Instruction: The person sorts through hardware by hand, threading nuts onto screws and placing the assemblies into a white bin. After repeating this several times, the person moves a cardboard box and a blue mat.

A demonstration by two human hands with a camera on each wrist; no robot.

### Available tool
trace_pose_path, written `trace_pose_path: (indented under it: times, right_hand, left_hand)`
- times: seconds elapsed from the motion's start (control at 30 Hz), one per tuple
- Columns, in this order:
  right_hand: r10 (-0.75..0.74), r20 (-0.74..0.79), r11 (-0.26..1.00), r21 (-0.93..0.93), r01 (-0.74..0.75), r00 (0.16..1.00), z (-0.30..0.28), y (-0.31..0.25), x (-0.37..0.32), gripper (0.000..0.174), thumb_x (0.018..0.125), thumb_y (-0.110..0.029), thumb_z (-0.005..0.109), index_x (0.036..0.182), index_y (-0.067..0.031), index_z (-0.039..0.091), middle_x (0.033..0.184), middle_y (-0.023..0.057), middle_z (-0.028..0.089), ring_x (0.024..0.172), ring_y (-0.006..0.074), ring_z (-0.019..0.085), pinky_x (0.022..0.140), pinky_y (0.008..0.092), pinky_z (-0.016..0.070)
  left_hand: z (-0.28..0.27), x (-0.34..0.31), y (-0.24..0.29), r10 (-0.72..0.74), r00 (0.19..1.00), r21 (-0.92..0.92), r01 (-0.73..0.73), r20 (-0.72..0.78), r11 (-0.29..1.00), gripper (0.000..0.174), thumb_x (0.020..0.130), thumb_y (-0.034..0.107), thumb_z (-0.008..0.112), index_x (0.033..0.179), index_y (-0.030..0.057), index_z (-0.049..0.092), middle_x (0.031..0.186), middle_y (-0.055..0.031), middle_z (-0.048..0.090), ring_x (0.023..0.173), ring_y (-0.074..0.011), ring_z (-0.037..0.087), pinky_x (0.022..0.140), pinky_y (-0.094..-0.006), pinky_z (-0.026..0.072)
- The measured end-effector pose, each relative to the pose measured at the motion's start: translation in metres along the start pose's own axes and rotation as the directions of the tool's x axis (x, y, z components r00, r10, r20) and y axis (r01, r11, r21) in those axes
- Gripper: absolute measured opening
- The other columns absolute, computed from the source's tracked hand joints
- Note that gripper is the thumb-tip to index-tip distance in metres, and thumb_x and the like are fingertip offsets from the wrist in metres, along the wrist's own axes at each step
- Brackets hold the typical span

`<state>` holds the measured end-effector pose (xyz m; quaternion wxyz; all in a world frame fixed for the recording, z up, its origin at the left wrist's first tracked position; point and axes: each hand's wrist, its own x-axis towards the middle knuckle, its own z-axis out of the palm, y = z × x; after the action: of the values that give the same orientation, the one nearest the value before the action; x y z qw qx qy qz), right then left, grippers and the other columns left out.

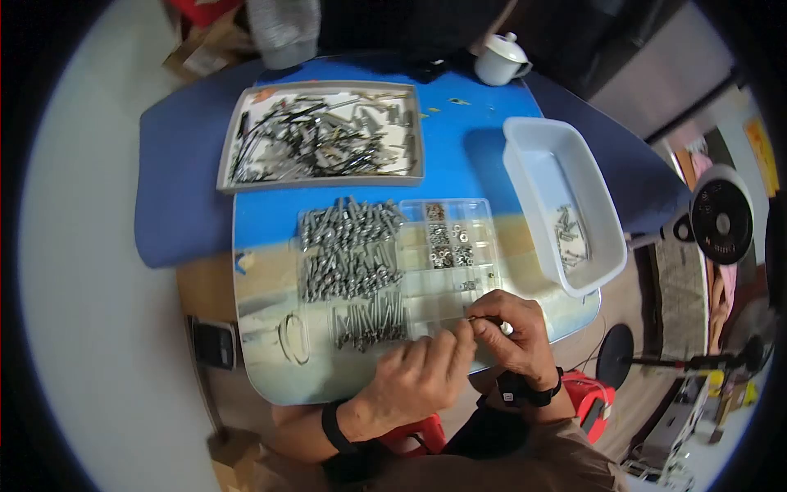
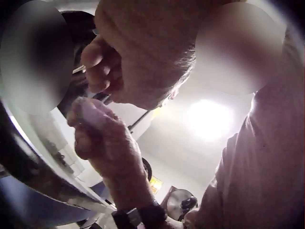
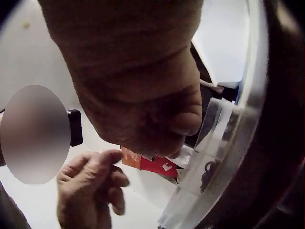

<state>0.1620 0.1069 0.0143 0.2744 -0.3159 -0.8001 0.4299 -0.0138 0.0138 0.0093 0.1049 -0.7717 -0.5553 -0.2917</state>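
The person wore a brown short-sleeved shirt (image 1: 549,459), its cloth loose and softly creased (in the left wrist view, glare washed it to a pale, pinkish grey). Below the sleeves, the forearms were bare, as were the left hand (image 1: 420,371) and the right hand (image 1: 518,334). A plain black strap (image 1: 334,426) circled the left wrist; on the right, a black wristband (image 1: 544,395) carried a boxy black unit (image 1: 510,385) marked with a small white square (image 1: 508,397).
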Motion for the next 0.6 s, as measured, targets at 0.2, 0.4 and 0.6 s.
trace_pose_path:
  times: [0.2, 0.4, 0.6]
  right_hand:
    - [-0.090, 0.038, 0.980, -0.176, 0.095, 0.995, -0.004, -0.023, 0.006, 0.016, 0.082, -0.001, 0.071, 0.097, 0.0007, 0.066, 0.092, 0.0136, 0.065, 0.073, 0.0302, 0.066, 0.063, 0.0367, 0.0512]
    - [-0.187, 0.206, 0.908, -0.337, 0.249, 0.961, -0.008, -0.055, 0.006, 0.019, 0.079, -0.001, 0.072, 0.098, -0.0028, 0.068, 0.095, 0.0117, 0.066, 0.076, 0.0313, 0.067, 0.065, 0.0388, 0.0539]
    - [-0.280, 0.327, 0.822, -0.404, 0.401, 0.903, 0.019, -0.064, 0.021, 0.018, 0.076, 0.001, 0.068, 0.094, -0.0036, 0.067, 0.100, 0.0106, 0.065, 0.083, 0.0326, 0.067, 0.070, 0.0406, 0.0550]
  left_hand:
    - [-0.012, -0.009, 0.027, 0.264, 0.902, -0.177, -0.338, -0.341, 0.924, 0.015, 0.084, 0.009, 0.068, 0.093, -0.0025, 0.069, 0.074, -0.0038, 0.059, 0.054, -0.0094, 0.054, 0.049, -0.0208, 0.0428]
    - [-0.027, -0.013, 0.044, 0.317, 0.791, -0.294, -0.517, -0.524, 0.804, 0.016, 0.080, 0.007, 0.074, 0.091, -0.0020, 0.069, 0.074, -0.0057, 0.061, 0.059, -0.0124, 0.060, 0.053, -0.0221, 0.0483]
    - [-0.081, -0.034, 0.032, 0.290, 0.784, -0.239, -0.479, -0.549, 0.845, 0.022, 0.082, 0.010, 0.073, 0.100, -0.0030, 0.068, 0.078, -0.0073, 0.063, 0.061, -0.0132, 0.061, 0.055, -0.0257, 0.0511]
